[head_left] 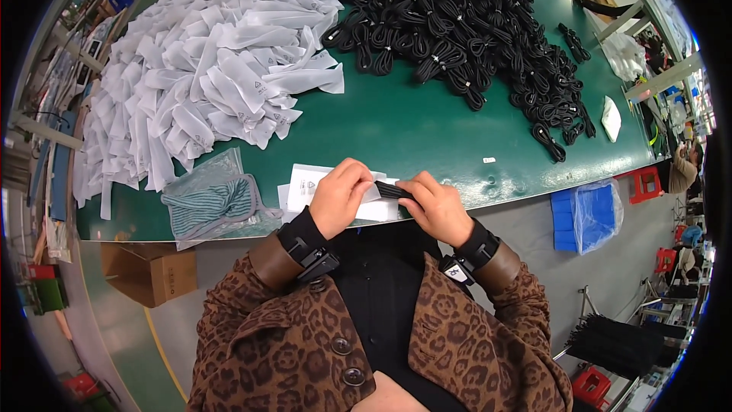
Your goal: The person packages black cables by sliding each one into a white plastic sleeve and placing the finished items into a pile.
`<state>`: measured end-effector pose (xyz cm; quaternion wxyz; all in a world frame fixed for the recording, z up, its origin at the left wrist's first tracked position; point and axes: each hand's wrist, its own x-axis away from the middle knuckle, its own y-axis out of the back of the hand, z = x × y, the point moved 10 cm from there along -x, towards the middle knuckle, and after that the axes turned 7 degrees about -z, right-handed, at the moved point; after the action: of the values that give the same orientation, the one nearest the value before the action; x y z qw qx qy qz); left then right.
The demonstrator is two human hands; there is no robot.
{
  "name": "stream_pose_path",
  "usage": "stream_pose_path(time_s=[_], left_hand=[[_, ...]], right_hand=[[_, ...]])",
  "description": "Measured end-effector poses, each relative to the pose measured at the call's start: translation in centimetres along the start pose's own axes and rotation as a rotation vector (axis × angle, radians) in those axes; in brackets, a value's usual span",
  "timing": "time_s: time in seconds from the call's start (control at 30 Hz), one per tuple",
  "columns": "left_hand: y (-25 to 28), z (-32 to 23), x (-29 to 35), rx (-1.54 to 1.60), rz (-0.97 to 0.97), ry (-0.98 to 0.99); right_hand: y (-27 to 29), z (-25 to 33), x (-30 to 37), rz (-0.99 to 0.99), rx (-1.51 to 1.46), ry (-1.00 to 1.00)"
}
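Note:
At the table's near edge my left hand [338, 198] pinches a small white translucent bag [371, 193] at its mouth. My right hand [441, 207] grips a bundled black cable [391, 190], whose left end meets the bag's mouth; how far inside it reaches is hidden. Beneath both hands lie several flat white bags [304, 181]. Farther off on the left spreads a large heap of white bags [206, 76], many bulging as if filled. To its right is a big heap of coiled black cables [442, 23], trailing toward the right side.
A clear plastic bag with a teal striped cloth [206, 206] lies left of my hands. The green table [412, 130] also carries a tiny white tag [489, 159] and a white pad [611, 119]. Below stand a cardboard box [156, 273] and a plastic-lined blue bin [568, 221].

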<state>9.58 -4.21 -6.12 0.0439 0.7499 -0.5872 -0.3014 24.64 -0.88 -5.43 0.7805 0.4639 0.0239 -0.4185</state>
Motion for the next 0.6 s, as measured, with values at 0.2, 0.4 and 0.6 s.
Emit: stream_pose_path(time_s=[0.2, 0.4, 0.6], left_hand=[[-0.4, -3.9, -0.4, -0.101, 0.065, -0.312], [1.2, -3.9, -2.2, -0.069, -0.017, -0.253], [2.6, -3.5, -4.3, 0.245, -0.03, -0.013]], right_hand=[[-3.9, -6.6, 1.9, 0.195, -0.595, -0.77], [1.0, 1.0, -3.1, 0.019, -0.279, 0.026], [3.1, 1.9, -6.0, -0.205, -0.386, 0.077]])
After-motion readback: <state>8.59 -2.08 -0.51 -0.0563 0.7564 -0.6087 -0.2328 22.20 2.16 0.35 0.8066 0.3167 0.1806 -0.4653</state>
